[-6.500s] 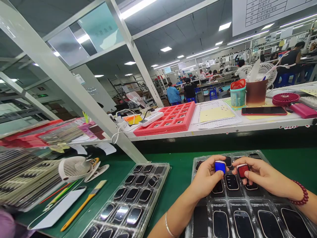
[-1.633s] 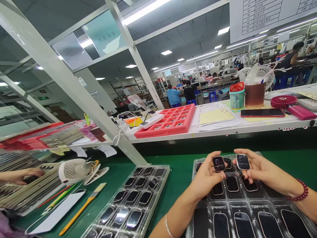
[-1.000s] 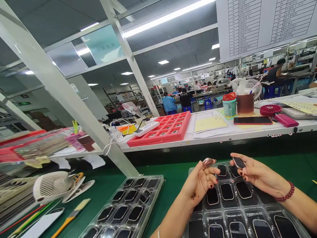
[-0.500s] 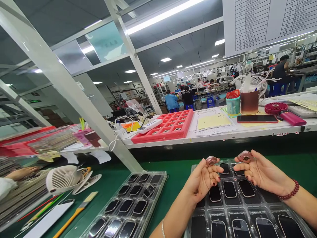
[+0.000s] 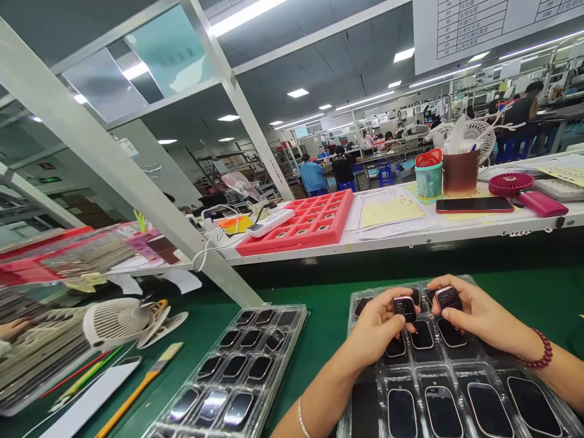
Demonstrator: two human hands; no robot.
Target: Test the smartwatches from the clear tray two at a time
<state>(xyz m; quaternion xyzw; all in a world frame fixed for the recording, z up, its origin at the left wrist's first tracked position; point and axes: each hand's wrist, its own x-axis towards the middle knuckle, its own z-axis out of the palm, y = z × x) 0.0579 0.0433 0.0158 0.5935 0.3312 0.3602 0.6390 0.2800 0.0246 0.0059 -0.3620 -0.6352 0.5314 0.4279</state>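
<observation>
My left hand [image 5: 376, 325] pinches a smartwatch body [image 5: 404, 308], its dark screen facing me. A second smartwatch body [image 5: 449, 298] sits between the thumb and fingers of my right hand [image 5: 486, 313], screen also toward me. Neither has a strap. Both are held up side by side, a little apart, over the far part of a clear plastic tray [image 5: 344, 420]. More watch bodies lie face up in the tray's pockets, such as a watch [image 5: 440, 410] in the nearer row. My hands and forearms cover some of the pockets.
Left of my arms stands another clear tray [image 5: 269, 413] of watches. Farther left lie a brush [image 5: 137, 395], a white fan [image 5: 114, 322] and a co-worker's hand [image 5: 13, 328]. The raised shelf [image 5: 387, 234] holds a red foam tray [image 5: 335, 228], a phone [image 5: 474, 205] and cups.
Both watch bodies have been turned over: the backs with their round sensors showed before, now the screens show. My fingers have shifted around them.
</observation>
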